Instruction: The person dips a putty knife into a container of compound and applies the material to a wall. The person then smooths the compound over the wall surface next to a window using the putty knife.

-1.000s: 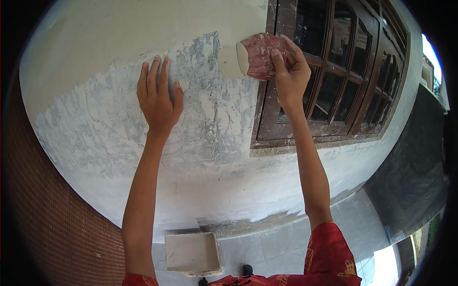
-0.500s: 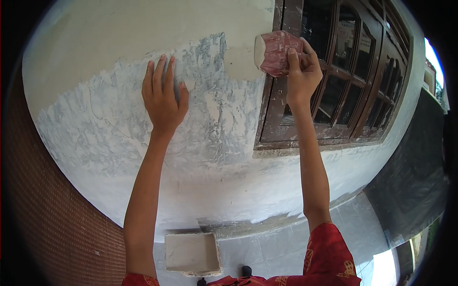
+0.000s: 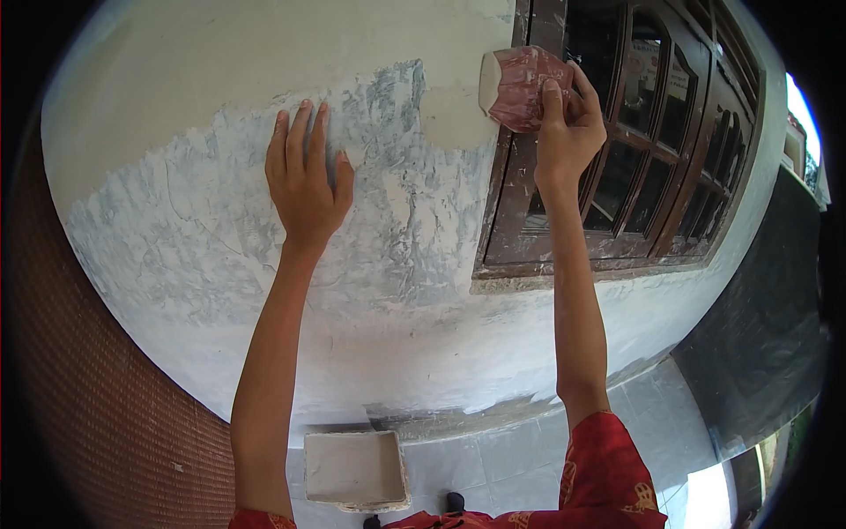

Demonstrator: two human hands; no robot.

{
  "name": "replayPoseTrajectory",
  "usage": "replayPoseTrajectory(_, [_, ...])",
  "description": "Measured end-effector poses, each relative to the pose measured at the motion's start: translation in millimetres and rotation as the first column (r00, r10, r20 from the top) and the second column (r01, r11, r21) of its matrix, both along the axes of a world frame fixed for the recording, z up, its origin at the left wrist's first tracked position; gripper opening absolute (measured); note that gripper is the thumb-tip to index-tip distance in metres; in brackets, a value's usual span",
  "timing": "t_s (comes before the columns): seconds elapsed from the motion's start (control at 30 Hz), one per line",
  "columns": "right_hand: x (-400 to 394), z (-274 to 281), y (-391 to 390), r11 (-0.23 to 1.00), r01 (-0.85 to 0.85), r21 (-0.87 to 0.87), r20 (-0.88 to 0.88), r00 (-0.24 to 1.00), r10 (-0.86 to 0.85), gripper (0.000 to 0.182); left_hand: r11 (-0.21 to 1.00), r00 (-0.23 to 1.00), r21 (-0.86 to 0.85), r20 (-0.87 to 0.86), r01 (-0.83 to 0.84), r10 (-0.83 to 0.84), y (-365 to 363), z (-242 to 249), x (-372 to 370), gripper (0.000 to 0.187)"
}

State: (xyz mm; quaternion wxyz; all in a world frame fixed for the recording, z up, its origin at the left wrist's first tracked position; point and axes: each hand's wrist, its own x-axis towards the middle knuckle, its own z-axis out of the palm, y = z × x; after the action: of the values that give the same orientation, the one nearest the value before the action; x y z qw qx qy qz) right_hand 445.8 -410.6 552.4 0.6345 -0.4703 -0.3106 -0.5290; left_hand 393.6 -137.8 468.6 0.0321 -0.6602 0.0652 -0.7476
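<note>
My right hand grips a red putty scraper, its thumb pressed on the near face and its fingers behind. Pale putty coats the scraper's left edge, and white smears mark its ridged face. The scraper overlaps the left side of the brown window frame beside a smooth cream patch of putty. My left hand is spread with its fingers pointing up, over the rough, grey-white part of the wall. Nothing is in it.
Below, on the grey tiled floor, stands a rectangular tub of pale putty. A brown woven panel borders the wall at left. Dark sheeting hangs at right, past the paned window.
My right hand and the scraper have shifted slightly right and up, farther over the window frame. My left hand sits a touch farther right, still spread.
</note>
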Motion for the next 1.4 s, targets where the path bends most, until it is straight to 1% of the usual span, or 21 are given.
replayPoseTrajectory(0.07, [-5,4,-5,0.998,-0.002,0.06,0.0,1.0,0.002,0.037,1.0,1.0,-0.006,-0.002,0.005,-0.005,1,0,0,0.051])
replayPoseTrajectory(0.13, [-10,2,-3,0.992,-0.121,0.043,0.034,0.992,0.12,0.038,1.0,1.0,0.001,0.005,-0.004,0.004,0,0,1,0.051])
replayPoseTrajectory(0.17, [-10,-3,5,0.991,-0.13,-0.04,0.043,0.99,0.132,0.038,1.0,1.0,0.002,0.0,0.003,-0.003,0,-1,1,0.051])
replayPoseTrajectory(0.23, [-7,-15,23,0.978,-0.048,-0.203,0.058,0.996,0.061,0.038,1.0,1.0,0.011,0.018,0.004,-0.004,2,-1,2,0.051])
replayPoseTrajectory(0.33, [-2,-19,29,0.969,0.065,-0.239,0.037,0.998,-0.058,0.038,1.0,1.0,0.015,0.023,-0.001,0.0,2,0,2,0.051])
replayPoseTrajectory(0.37, [-1,-17,25,0.97,0.057,-0.237,0.039,0.998,-0.049,0.038,1.0,1.0,0.017,0.025,-0.01,0.009,3,0,1,0.051])
replayPoseTrajectory(0.43, [3,-10,3,0.997,-0.079,0.019,-0.003,0.997,0.079,0.038,1.0,1.0,0.006,0.013,-0.009,0.009,1,0,2,0.051])
replayPoseTrajectory(0.53, [-4,-6,-13,0.97,-0.187,0.153,0.065,0.982,0.179,0.038,1.0,1.0,0.001,0.013,-0.012,0.012,0,-1,2,0.051])
replayPoseTrajectory(0.57, [-4,-10,-11,0.971,-0.183,0.151,0.061,0.983,0.175,0.038,1.0,1.0,-0.001,0.009,-0.009,0.009,0,-1,1,0.051])
replayPoseTrajectory(0.63, [-4,-22,2,0.977,-0.201,-0.071,0.003,0.979,0.202,0.039,1.0,1.0,0.006,0.018,0.002,-0.002,1,0,1,0.051])
replayPoseTrajectory(0.7, [-6,-31,12,0.968,-0.222,-0.114,0.038,0.973,0.228,0.04,1.0,0.999,0.014,0.033,0.007,-0.008,2,0,4,0.052])
replayPoseTrajectory(0.77, [-1,-36,13,0.973,-0.134,-0.189,-0.03,0.991,0.13,0.041,1.0,0.999,0.022,0.054,0.0,-0.001,4,0,4,0.053])
replayPoseTrajectory(0.83, [8,-31,-7,0.979,-0.162,-0.123,-0.018,0.987,0.161,0.04,1.0,0.999,0.007,0.039,-0.007,0.007,2,1,3,0.052])
replayPoseTrajectory(0.9, [8,-26,-28,0.983,-0.17,0.072,-0.025,0.985,0.172,0.039,1.0,1.0,0.002,0.031,-0.003,0.003,0,0,2,0.052])
replayPoseTrajectory(1.0, [-1,-29,-29,0.983,-0.144,0.115,-0.013,0.989,0.147,0.038,1.0,1.0,-0.006,0.02,0.003,-0.003,0,1,2,0.051])
replayPoseTrajectory(1.03, [-4,-32,-22,0.983,-0.139,0.117,-0.018,0.99,0.142,0.038,1.0,1.0,-0.004,0.019,0.002,-0.002,-1,0,2,0.051])
replayPoseTrajectory(1.1, [-8,-40,4,0.974,-0.218,-0.059,0.008,0.976,0.219,0.038,1.0,1.0,0.007,0.026,0.01,-0.01,1,0,3,0.051])
replayPoseTrajectory(1.13, [-7,-43,13,0.975,-0.213,-0.054,0.006,0.977,0.214,0.038,1.0,0.999,0.016,0.035,0.014,-0.014,1,0,3,0.051])
replayPoseTrajectory(1.2, [-3,-43,25,0.98,-0.088,-0.179,-0.025,0.996,0.084,0.038,1.0,0.999,0.021,0.032,0.016,-0.017,0,0,4,0.05])
replayPoseTrajectory(1.3, [5,-34,13,0.997,-0.05,-0.065,-0.006,0.999,0.05,0.037,1.0,1.0,0.014,0.023,0.002,-0.002,1,0,1,0.051])
replayPoseTrajectory(1.4, [-3,-26,-7,0.987,-0.15,0.058,-0.003,0.989,0.15,0.036,1.0,1.0,0.001,0.022,0.003,-0.003,0,1,2,0.051])
